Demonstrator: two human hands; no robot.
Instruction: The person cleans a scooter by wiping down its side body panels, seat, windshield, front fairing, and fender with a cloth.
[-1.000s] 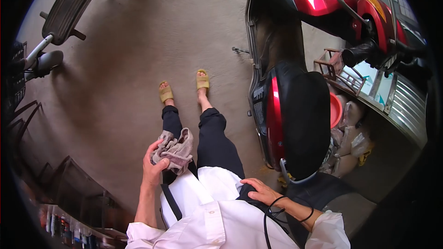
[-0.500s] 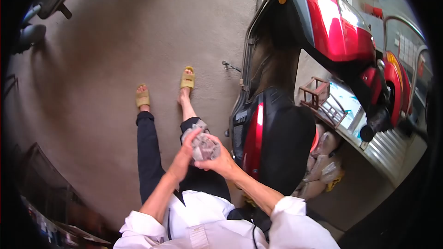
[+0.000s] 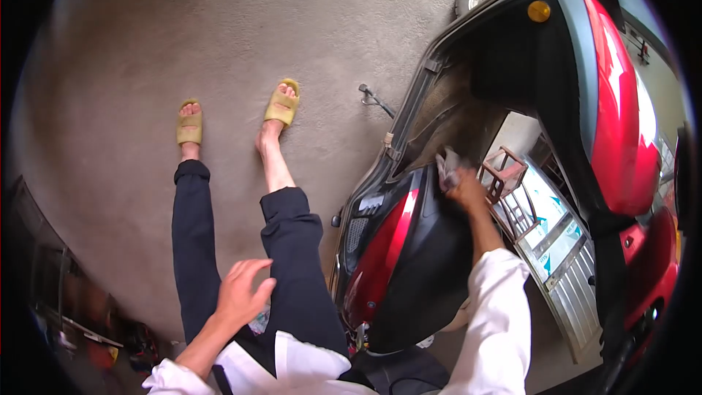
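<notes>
My right hand [image 3: 468, 189] is closed on a crumpled greyish cloth [image 3: 448, 168] at the front end of the scooter's black seat [image 3: 431, 263]. Whether the cloth touches the seat I cannot tell. The red and black scooter [image 3: 380, 267] stands along my right side. Above my thigh, my left hand [image 3: 241, 294] is empty, its thumb and fingers apart. A small shiny thing [image 3: 259, 320] shows partly beneath it, too hidden to name.
My feet in yellow slippers [image 3: 281, 104] rest on the concrete floor [image 3: 234, 36]. The scooter's kickstand [image 3: 376, 99] juts out beside its footboard. Beyond the seat are a small brown wooden stool [image 3: 503, 173] and a corrugated metal sheet [image 3: 574, 303]. Dark clutter [image 3: 88, 322] lies at lower left.
Both hands were together around the crumpled cloth above my lap. My left hand has let go and moved left; my right hand has carried the cloth over to the scooter seat.
</notes>
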